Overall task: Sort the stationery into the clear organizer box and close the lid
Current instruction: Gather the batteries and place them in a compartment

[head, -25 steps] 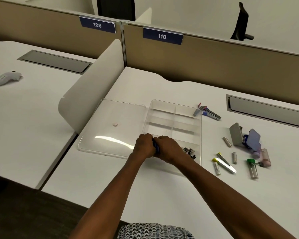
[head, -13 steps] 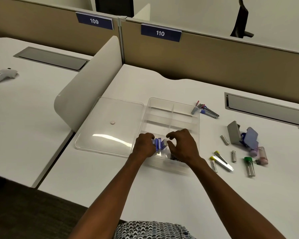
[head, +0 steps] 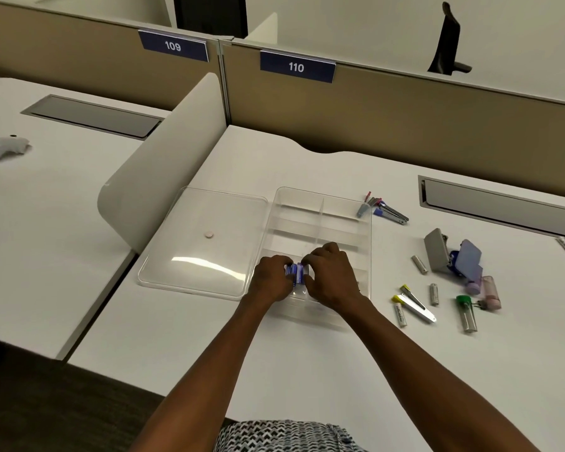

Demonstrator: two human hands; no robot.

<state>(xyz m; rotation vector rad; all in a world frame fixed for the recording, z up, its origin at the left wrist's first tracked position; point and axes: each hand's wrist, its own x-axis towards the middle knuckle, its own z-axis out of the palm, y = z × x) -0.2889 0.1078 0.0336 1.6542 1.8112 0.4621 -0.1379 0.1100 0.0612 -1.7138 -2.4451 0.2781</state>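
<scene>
A clear organizer box [head: 346, 207] with several compartments lies open on the white desk, its clear lid [head: 206, 243] flat to its left. Over the box's near left compartment my left hand [head: 273, 278] and my right hand [head: 331, 275] meet, both curled around small blue and clear stationery pieces [head: 295, 274] between them. Loose stationery lies to the right: staple strips [head: 384, 210], a grey stapler with a purple piece [head: 450, 256], small tubes [head: 433, 293], yellow-capped items [head: 411, 303], a green-capped tube [head: 466, 313], a pink item [head: 490, 291].
A white curved divider [head: 163, 164] stands left of the lid. Tan partitions labelled 109 and 110 run along the back. A grey cable tray [head: 503, 203] is set into the desk at right. A white device [head: 0, 148] lies on the neighbouring desk.
My right hand lifted off half a second ago and has come back against my left hand, closing around the blue pieces in the near left compartment.
</scene>
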